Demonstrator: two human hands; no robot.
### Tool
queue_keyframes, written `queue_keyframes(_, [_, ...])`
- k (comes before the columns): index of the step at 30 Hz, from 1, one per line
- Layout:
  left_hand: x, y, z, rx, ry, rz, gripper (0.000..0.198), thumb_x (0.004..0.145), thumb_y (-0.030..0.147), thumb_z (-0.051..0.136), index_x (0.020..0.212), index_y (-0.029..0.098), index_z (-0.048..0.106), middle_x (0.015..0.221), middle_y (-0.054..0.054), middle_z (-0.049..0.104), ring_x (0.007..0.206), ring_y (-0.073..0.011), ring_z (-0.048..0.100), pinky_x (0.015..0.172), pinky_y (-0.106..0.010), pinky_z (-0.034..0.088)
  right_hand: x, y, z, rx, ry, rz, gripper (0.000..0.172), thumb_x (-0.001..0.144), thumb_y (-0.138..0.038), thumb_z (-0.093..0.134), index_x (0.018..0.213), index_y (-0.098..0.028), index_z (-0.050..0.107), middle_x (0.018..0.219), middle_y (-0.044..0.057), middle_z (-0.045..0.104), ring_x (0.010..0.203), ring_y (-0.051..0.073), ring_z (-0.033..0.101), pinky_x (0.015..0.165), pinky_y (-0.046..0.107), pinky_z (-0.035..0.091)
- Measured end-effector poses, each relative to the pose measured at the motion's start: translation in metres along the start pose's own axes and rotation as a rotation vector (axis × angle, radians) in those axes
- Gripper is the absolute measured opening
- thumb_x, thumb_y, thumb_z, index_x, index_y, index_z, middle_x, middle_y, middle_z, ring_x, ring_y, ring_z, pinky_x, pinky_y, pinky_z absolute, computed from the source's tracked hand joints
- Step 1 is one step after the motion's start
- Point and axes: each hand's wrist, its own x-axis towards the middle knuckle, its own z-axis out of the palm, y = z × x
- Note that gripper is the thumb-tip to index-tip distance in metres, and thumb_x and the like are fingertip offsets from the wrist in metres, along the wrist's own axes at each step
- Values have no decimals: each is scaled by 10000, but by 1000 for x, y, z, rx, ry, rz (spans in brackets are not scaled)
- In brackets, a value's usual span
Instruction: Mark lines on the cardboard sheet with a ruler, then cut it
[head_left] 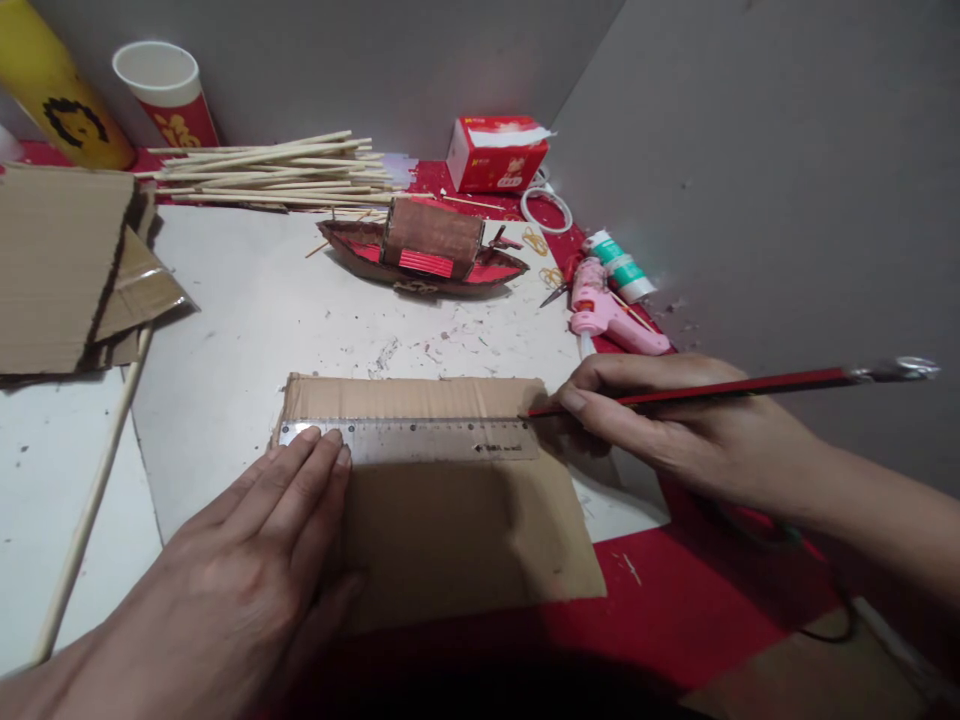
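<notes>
A clear ruler [435, 442] lies across a piece of brown cardboard [465, 530], close to its far edge. The fingers of my left hand [262, 550] lie stretched out, their tips pressing on the ruler's left end. In my right hand [675, 420] is a dark red pencil [750, 387], pinched between thumb and fingers. Its tip touches down by the ruler's upper edge, near the right end. Beyond the cardboard stands a small model boat [431, 245] with a brown canopy and red deck.
Bundled wooden sticks [270, 172], a paper cup [169, 95], a yellow bottle [64, 90] and a red box [499, 155] line the back. Stacked cardboard [56, 265] and a long stick [94, 510] lie left. A pink glue gun [607, 310] rests right, beside the grey wall [787, 180].
</notes>
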Motion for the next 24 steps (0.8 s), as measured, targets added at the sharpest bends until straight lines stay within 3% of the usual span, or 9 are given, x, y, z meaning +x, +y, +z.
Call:
queue_keyframes(6, [-2, 2, 2, 5, 11, -14, 447, 969, 297, 493, 1269, -12, 610, 1386, -240, 597, 1297, -366, 558, 1066, -458, 487, -12, 9, -1, 75, -19, 33, 265, 971, -323, 523, 750, -218, 623, 613, -4, 648, 530, 110, 581, 500, 240, 460])
queue_keyframes(11, [-3, -2, 3, 7, -12, 23, 480, 939, 300, 534, 1286, -25, 598, 1414, -258, 565, 1311, -388, 536, 1065, -478, 470, -25, 11, -2, 9, 59, 83, 272, 975, -310, 532, 743, -221, 642, 604, 13, 655, 520, 125, 592, 489, 263, 461])
queue_keyframes(18, [-8, 0, 3, -16, -12, 13, 476, 957, 266, 538, 1338, -19, 552, 1432, -242, 557, 1361, -381, 489, 1133, -457, 373, -38, -7, 15, 311, 494, 199, 251, 993, -357, 552, 933, -202, 740, 672, 32, 729, 588, 152, 706, 597, 266, 599])
queue_keyframes(22, [-12, 4, 2, -53, 14, 12, 429, 970, 258, 539, 1300, -14, 576, 1402, -236, 586, 1334, -385, 519, 1131, -450, 371, -32, -2, 31, 214, 436, 132, 144, 956, -321, 614, 983, -229, 721, 837, 41, 775, 741, 169, 747, 721, 283, 623])
queue_keyframes(24, [-13, 5, 1, -63, 32, 20, 408, 975, 260, 536, 1275, -8, 598, 1380, -228, 608, 1311, -376, 545, 1126, -436, 377, -29, 4, 35, 106, 358, 61, 178, 930, -331, 645, 1077, -236, 679, 973, 58, 774, 864, 202, 749, 786, 325, 622])
